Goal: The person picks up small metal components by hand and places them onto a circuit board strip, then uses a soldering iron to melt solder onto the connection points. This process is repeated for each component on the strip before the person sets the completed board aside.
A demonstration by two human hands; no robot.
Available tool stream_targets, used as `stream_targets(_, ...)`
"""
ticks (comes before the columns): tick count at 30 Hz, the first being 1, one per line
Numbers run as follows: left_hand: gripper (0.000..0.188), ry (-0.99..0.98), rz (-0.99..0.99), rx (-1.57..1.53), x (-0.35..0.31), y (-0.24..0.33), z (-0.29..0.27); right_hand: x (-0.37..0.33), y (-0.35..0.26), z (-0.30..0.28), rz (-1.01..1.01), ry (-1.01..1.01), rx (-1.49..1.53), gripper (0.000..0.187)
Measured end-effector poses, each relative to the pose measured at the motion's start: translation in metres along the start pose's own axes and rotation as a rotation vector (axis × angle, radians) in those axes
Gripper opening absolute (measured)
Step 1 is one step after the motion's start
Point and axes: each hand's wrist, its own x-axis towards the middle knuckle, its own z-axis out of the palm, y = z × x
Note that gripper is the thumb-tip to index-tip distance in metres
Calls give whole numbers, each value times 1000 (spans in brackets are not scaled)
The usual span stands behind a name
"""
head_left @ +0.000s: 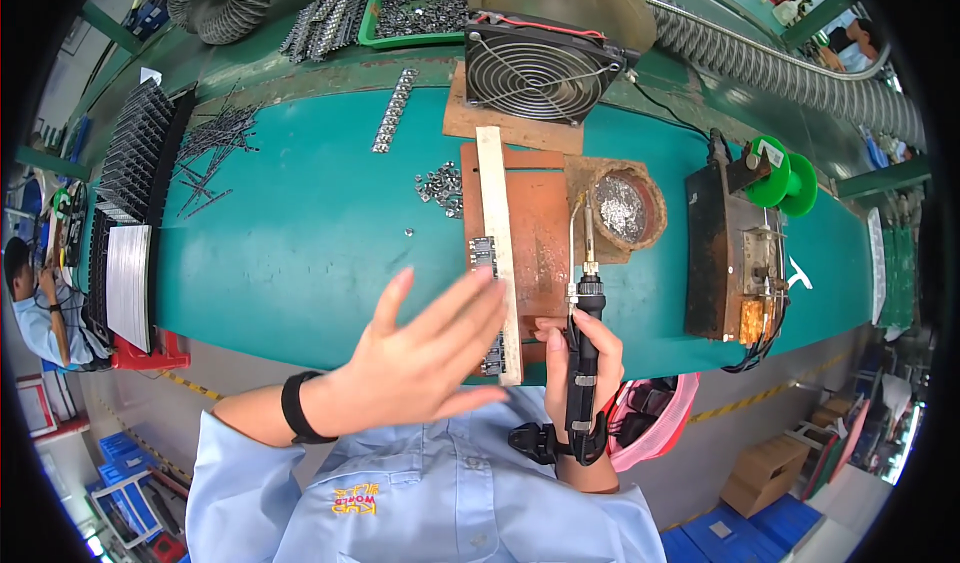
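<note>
My left hand (428, 351) is open, its fingers stretched out over a row of small dark circuit pieces (483, 253). These pieces lie along the left side of a pale wooden bar (492, 188), which rests on a reddish-brown board (540, 223). Part of the row is hidden beneath the hand. Closed around the black handle of a soldering iron (583, 363) is my right hand (605, 348). The iron points away from me, its metal tip close to a round brown dish (657, 225) with silvery bits in it.
Small metal parts (440, 188) are heaped left of the board. A metal strip (394, 111) lies beyond them. A black fan (540, 71) stands at the back. On the right sits a box-shaped device (712, 253) with a green spool (785, 178). Thin dark strips (212, 143) lie scattered left.
</note>
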Motion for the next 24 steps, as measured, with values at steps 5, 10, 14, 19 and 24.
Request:
stream_targets(5, 57, -46, 48, -8, -10, 1, 4, 3, 0, 2, -24, -9, -35, 28)
stream_targets(10, 56, -73, 59, -28, -9, 3, 0, -1, -2, 3, 10, 11, -46, 28)
stream_targets(14, 57, -67, 106, -42, -19, 6, 1, 0, -3, 4, 32, 33, -32, 28)
stream_targets(19, 51, -80, 162, -172, -23, 9, -4, 0, -4, 5, 15, 34, -33, 29)
stream_targets(24, 39, -43, -63, -590, -10, -31, -25, -1, -5, 3, 75, 30, 8, 28)
